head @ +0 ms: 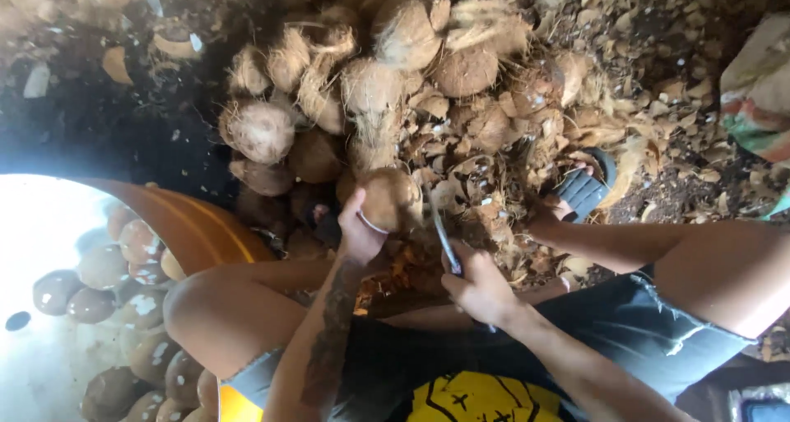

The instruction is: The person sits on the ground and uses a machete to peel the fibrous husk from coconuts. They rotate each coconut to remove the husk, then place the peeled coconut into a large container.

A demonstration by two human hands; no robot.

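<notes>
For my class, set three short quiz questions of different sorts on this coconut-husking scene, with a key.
1. True or false: the left hand grips a coconut in front of the person's knees.
2. Multiple choice: what does the right hand hold? A) a spoon B) a knife C) a rope
3. Fill in: peeled coconuts lie in the orange ____ on the person's left.

Key: 1 true; 2 B; 3 tub. The knife blade points toward the held coconut, and a pile of husked coconuts lies beyond it on the shell-strewn ground.
</notes>
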